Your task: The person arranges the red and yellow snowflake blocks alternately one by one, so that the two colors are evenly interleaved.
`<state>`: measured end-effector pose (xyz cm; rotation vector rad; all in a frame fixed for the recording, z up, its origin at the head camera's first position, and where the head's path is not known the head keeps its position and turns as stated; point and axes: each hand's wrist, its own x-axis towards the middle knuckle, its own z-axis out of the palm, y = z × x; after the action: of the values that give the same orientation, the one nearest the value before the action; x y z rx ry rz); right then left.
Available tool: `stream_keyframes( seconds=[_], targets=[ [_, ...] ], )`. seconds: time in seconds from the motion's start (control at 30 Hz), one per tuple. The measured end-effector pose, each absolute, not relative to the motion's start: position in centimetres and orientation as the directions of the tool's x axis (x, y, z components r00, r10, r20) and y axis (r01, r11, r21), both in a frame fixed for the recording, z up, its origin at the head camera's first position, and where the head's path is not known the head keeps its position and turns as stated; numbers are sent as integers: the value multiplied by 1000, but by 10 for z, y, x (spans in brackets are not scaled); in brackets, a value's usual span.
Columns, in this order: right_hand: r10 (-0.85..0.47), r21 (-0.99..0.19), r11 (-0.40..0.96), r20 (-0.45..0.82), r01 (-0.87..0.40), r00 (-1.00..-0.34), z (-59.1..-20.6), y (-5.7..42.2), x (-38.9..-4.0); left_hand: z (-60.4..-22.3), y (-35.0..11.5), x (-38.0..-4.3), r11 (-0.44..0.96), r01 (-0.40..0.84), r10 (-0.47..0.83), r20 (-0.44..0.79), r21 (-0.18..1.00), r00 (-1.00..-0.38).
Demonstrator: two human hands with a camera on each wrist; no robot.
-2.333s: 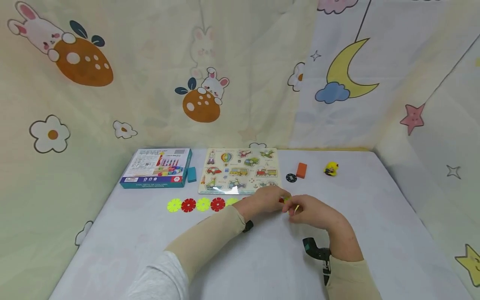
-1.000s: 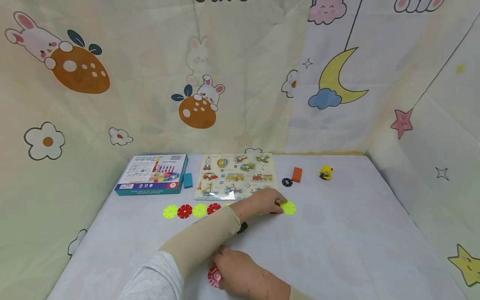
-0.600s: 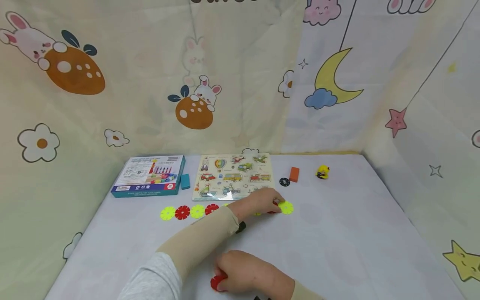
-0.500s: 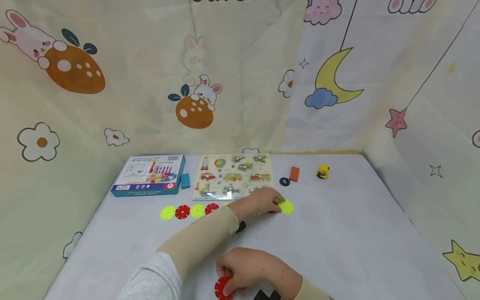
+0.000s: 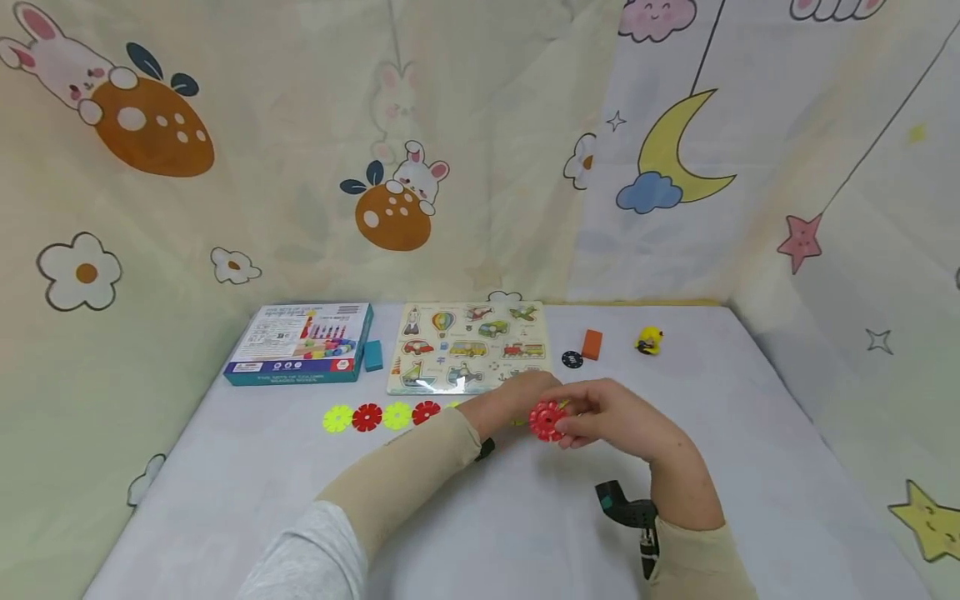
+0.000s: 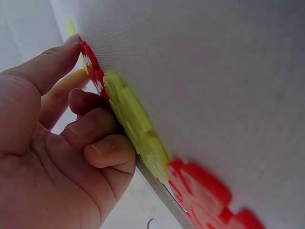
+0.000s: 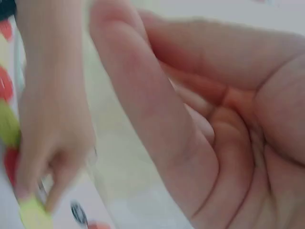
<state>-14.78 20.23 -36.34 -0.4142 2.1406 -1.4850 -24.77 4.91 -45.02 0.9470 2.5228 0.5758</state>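
A row of flower-shaped slotted plastic discs, alternately yellow (image 5: pixel 337 418) and red (image 5: pixel 367 417), runs along the table below the puzzle board; my left forearm covers its middle. At the row's right end my left hand (image 5: pixel 521 398) pinches a red disc (image 6: pixel 89 56) between thumb and finger, its other fingers curled beside a yellow disc (image 6: pixel 136 124). A further yellow disc (image 7: pixel 34 213) lies past those fingertips in the right wrist view. Just in front of the left hand, my right hand (image 5: pixel 618 417) holds up another red disc (image 5: pixel 545 422) by its edge.
The picture puzzle board (image 5: pixel 468 346) lies right behind the row. Farther left are a flat box (image 5: pixel 300 343) and a blue block (image 5: pixel 372 356). To the right sit a black round chip (image 5: pixel 572 359), an orange block (image 5: pixel 592 344) and a small yellow toy figure (image 5: pixel 648 340).
The right hand drew back from the row's end, took up a red disc near the table's front and carried it up to the left hand. The left hand stayed at the row's end.
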Motion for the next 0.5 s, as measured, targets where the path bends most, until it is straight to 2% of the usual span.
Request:
stream_keyframes(
  seconds=[0.13,0.27,0.4,0.5],
  targets=[
    [-271,-906,406,-243,118,-932,-378,230,-162,-454,49,-249,716,484,651,-232,503,-723],
    [-81,-807,548,-310,218,-947,-399,251,-172,-454,48,-248,724,454,634,-243,519,-734],
    [7,-682,689,-332,245,-943,-417,266,-179,-451,49,-248,723,453,631,-233,521,-740],
    [15,-644,726,-336,242,-942,-425,270,-182,-450,50,-248,721,456,635,-236,522,-735]
  ],
)
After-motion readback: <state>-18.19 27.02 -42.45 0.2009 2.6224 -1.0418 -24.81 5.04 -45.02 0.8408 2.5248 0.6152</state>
